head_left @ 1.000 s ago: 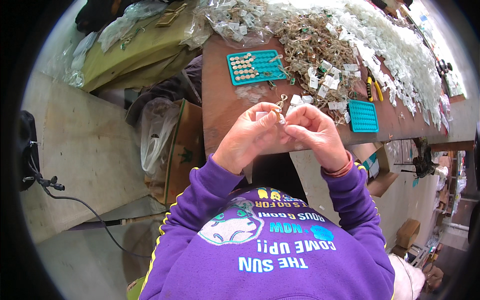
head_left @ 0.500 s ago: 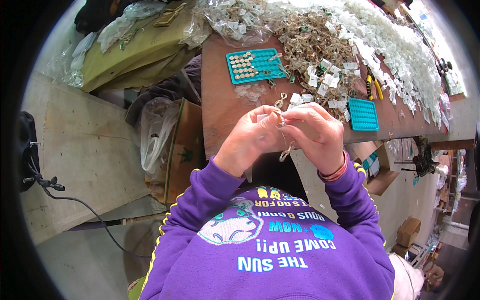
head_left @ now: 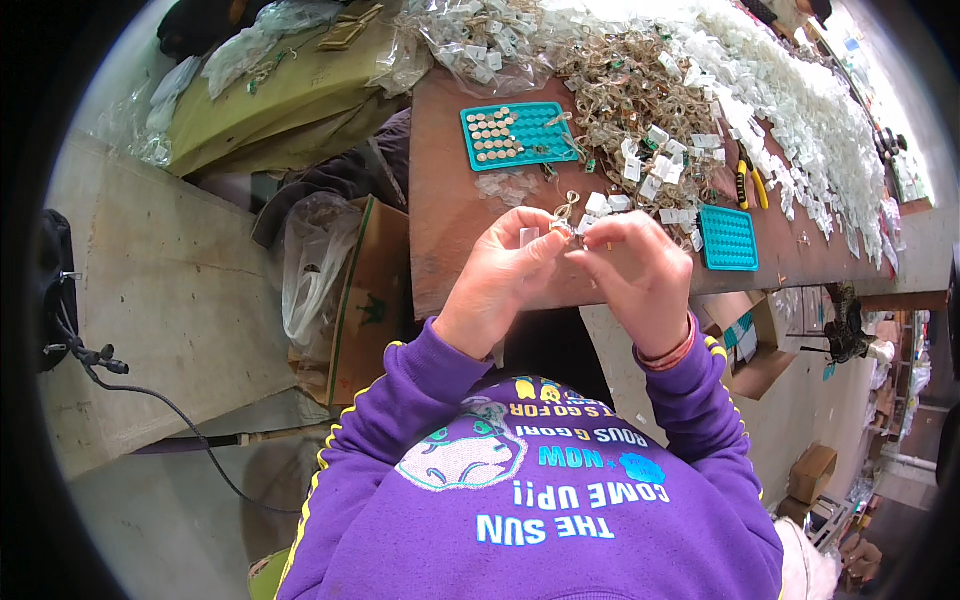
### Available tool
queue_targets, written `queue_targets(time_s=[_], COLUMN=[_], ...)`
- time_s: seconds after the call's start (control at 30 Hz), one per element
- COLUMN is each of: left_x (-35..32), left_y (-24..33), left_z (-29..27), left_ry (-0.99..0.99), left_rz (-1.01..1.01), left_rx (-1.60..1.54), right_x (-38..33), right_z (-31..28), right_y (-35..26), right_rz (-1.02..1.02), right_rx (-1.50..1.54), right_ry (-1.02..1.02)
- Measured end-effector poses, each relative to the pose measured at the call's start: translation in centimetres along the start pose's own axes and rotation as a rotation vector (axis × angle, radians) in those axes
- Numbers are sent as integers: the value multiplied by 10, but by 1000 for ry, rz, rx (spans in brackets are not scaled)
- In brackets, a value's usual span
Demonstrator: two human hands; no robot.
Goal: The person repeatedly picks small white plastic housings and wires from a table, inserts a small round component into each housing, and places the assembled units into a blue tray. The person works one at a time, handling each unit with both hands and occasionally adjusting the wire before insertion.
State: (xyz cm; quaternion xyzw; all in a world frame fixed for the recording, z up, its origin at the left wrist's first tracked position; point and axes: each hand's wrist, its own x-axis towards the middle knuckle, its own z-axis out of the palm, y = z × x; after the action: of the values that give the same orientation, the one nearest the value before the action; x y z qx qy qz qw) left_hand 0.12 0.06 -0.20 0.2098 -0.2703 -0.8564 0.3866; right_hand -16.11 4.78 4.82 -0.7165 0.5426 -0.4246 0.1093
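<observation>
My left hand [head_left: 503, 278] and my right hand [head_left: 645, 278] meet over the table's front edge, both pinching. Between the left fingertips is a small piece with a braided cord [head_left: 566, 209], its beige loop standing up past the fingers. A small clear, whitish piece [head_left: 528, 237] shows at the left fingers too. The right thumb and forefinger close against the same piece, and what exactly lies between them is too small to make out. Beyond the hands lies a pile of similar corded pieces [head_left: 640, 90], many with white tags [head_left: 655, 165].
A teal tray [head_left: 540, 146] holds several rows of round beige discs. To the right are a second teal tray [head_left: 729, 238] and yellow-black pliers [head_left: 750, 183]. Small clear bags [head_left: 790, 90] heap along the far right. A cardboard box [head_left: 370, 300] stands left of the table.
The cord end that hung below the fingers no longer shows. My right fingertips have shifted slightly lower against the piece, and the view has moved a little.
</observation>
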Motion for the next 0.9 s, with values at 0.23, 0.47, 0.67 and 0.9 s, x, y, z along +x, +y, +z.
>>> queue_targets(time_s=[0.23,0.47,0.67,0.9], left_x=[1,7,9,3], left_y=[-12,-8,-15,-8], left_z=[-1,-11,-5,-19], left_ry=[-8,129,91,-83], left_rz=[38,129,245,210], left_rx=[174,420,577,620], right_x=[-9,-4,-1,4], right_z=[22,6,8,2], right_y=[8,27,31,39], right_rz=[-14,597,685,718], right_rx=[-11,959,1186,1236], right_ry=[136,-161,-345,-169])
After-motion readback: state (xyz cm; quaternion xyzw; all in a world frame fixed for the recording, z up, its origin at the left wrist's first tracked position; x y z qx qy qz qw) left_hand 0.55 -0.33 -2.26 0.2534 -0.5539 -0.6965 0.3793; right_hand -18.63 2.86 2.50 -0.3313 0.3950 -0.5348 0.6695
